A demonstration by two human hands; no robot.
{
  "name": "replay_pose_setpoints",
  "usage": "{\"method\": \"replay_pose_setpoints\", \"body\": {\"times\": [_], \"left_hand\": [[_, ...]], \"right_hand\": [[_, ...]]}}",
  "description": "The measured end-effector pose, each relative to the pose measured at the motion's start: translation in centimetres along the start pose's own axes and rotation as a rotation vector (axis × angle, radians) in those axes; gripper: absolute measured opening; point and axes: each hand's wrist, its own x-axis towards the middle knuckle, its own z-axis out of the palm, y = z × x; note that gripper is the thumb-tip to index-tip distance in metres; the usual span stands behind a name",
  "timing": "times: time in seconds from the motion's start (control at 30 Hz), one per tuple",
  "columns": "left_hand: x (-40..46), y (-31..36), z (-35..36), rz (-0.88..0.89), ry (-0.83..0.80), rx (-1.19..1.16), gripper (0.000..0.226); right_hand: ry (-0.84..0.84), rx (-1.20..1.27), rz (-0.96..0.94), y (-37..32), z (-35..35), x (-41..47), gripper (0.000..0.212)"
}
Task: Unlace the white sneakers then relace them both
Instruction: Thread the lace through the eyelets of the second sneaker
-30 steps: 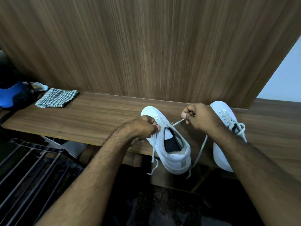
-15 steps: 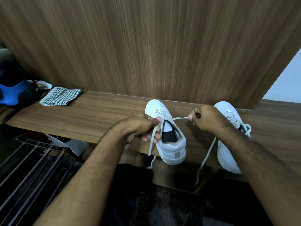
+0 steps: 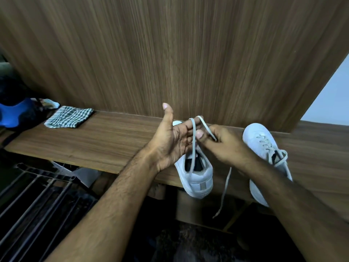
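Since half a second ago, left hand (image 3: pixel 171 142) went from pinching to palm-up, fingers (image 3: pixel 187 127) spread, with a lace (image 3: pixel 193 146) loop draped over them. Right hand (image 3: pixel 222 146) is closed, pinching the same lace just beside. Lace runs near-vertical down into the left sneaker (image 3: pixel 196 176), heel overhanging the counter (image 3: pixel 105 140) edge. Right hand is nearer the loop. Other sneaker (image 3: pixel 262 148) sits laced, right. Open room above.
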Motion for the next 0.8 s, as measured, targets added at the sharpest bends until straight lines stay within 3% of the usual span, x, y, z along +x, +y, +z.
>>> {"method": "replay_pose_setpoints", "body": {"times": [0.07, 0.23, 0.43, 0.5, 0.57, 0.63, 0.7, 0.73, 0.8], "left_hand": [[0.0, 0.1, 0.4, 0.023, -0.019, -0.006, 0.114], [0.4, 0.5, 0.2, 0.157, 0.028, 0.037, 0.11], [-0.5, 2.2, -2.3, 0.303, 0.151, -0.324, 0.085], [-0.9, 2.5, -2.6, 0.289, 0.18, -0.225, 0.083], [-1.1, 2.4, -2.2, 0.329, 0.245, 0.053, 0.086], [-1.5, 2.1, -1.2, 0.415, 0.29, 0.357, 0.082], [-1.7, 1.8, -0.5, 0.515, 0.286, 0.561, 0.073], [-1.8, 1.6, -0.4, 0.56, 0.272, 0.65, 0.068], [-2.0, 1.3, -0.3, 0.607, 0.235, 0.815, 0.06]], "right_hand": [[-0.123, 0.167, 0.022, -0.1, 1.0, -0.3, 0.051], [-0.198, 0.374, 0.057, -1.2, 2.9, -0.7, 0.027], [-0.409, 0.656, 0.153, -2.0, -0.2, -0.9, 0.031], [-0.477, 0.711, 0.212, -1.8, -1.8, -1.1, 0.033], [-0.492, 0.683, 0.314, -1.3, -3.0, -1.1, 0.032], [-0.399, 0.454, 0.389, 0.0, -3.5, -0.8, 0.033], [-0.206, 0.115, 0.348, 1.8, -3.3, 0.0, 0.035], [-0.083, 0.042, 0.312, 2.5, -3.0, 0.5, 0.035], [0.124, 0.157, 0.286, 3.0, -2.3, 1.7, 0.027]]}}
